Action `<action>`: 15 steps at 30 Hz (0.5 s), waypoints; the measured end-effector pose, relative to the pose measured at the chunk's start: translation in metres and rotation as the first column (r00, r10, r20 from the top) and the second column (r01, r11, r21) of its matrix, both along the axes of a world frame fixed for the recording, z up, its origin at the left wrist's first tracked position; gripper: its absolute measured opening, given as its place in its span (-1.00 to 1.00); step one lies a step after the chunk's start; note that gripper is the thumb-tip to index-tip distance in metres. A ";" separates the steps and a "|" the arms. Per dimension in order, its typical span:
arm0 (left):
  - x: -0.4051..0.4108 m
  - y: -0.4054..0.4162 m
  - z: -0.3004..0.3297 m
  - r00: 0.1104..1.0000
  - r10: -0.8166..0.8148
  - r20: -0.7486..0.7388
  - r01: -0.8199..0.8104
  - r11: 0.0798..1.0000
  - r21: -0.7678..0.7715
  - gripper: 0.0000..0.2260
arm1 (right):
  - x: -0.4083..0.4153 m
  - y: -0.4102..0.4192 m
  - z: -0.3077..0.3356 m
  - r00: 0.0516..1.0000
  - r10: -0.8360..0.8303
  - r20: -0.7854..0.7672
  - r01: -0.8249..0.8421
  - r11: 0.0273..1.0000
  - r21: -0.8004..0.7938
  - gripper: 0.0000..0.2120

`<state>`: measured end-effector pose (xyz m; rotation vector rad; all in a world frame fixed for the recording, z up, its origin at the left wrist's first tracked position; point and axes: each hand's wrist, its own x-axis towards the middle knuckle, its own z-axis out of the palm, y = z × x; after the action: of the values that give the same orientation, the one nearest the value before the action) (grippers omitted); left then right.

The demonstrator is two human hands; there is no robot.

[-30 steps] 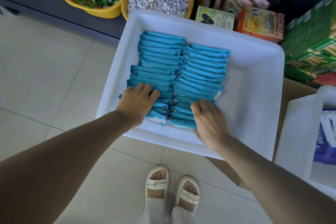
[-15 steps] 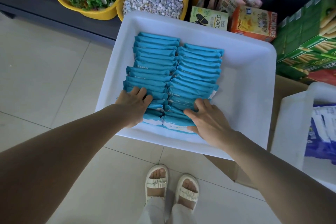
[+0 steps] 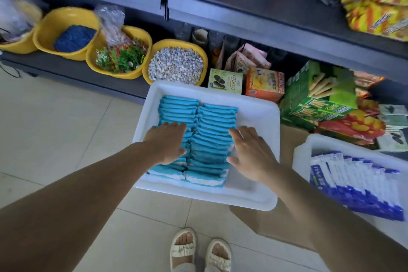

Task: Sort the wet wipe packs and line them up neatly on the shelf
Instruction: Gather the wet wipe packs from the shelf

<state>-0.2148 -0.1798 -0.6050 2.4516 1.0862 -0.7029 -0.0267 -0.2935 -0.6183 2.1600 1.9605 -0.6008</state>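
Observation:
Two rows of teal wet wipe packs stand on edge in a white plastic bin. My left hand lies flat on the left row, fingers straight and pointing right. My right hand hovers over the bin at the right row's outer edge, fingers spread and relaxed; whether it touches the packs is unclear. Neither hand holds a pack. A second white bin at the right holds blue and white wipe packs. A dark shelf board runs across above.
Yellow bowls with pebbles, plastic plants and blue material sit on the low shelf. Cookie boxes, green snack boxes and bags crowd the right. A cardboard box sits under the bin. My sandalled feet stand on tiled floor.
The view has tilted up, showing more shelf. Both hands have moved from the near ends of the rows farther along them; my right hand has shifted to the right row's outer side.

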 end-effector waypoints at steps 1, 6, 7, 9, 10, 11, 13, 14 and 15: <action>0.006 0.003 0.020 1.000 0.012 0.020 -0.011 1.000 -0.015 -0.53 | 0.004 0.004 0.019 1.000 -0.007 0.005 0.007 1.000 0.024 -0.37; 0.035 0.016 0.131 0.987 0.059 0.150 -0.057 0.998 -0.014 -0.63 | 0.023 0.018 0.130 0.997 -0.014 0.076 0.002 0.986 0.166 -0.50; 0.040 0.018 0.155 0.983 0.055 0.174 -0.061 0.998 0.033 -0.65 | 0.027 0.021 0.155 0.995 -0.026 0.094 0.007 0.980 0.199 -0.53; 0.048 0.021 0.200 0.974 0.041 0.222 -0.071 0.990 0.125 -0.70 | 0.035 0.024 0.206 0.990 -0.044 0.134 0.008 0.966 0.258 -0.58; 0.053 0.022 0.223 0.970 0.030 0.242 -0.071 0.984 0.166 -0.72 | 0.039 0.024 0.232 0.986 -0.054 0.157 0.007 0.959 0.285 -0.60; 0.057 0.024 0.247 0.967 0.015 0.255 -0.068 0.977 0.203 -0.72 | 0.043 0.024 0.258 0.982 -0.067 0.176 0.010 0.952 0.305 -0.60; 0.066 0.026 0.295 0.959 -0.004 0.283 -0.073 0.962 0.262 -0.72 | 0.050 0.022 0.312 0.977 -0.091 0.194 0.017 0.936 0.352 -0.56; 0.070 0.026 0.319 0.952 -0.006 0.305 -0.083 0.957 0.278 -0.71 | 0.053 0.020 0.338 0.974 -0.105 0.199 0.023 0.928 0.373 -0.54; 0.073 0.026 0.342 0.944 -0.011 0.330 -0.090 0.952 0.291 -0.70 | 0.055 0.018 0.363 0.971 -0.125 0.202 0.036 0.919 0.393 -0.53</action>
<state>-0.1415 -0.1538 -0.2630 2.6622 1.1731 -0.1042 0.0281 -0.2750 -0.2557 2.4129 2.0048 0.0351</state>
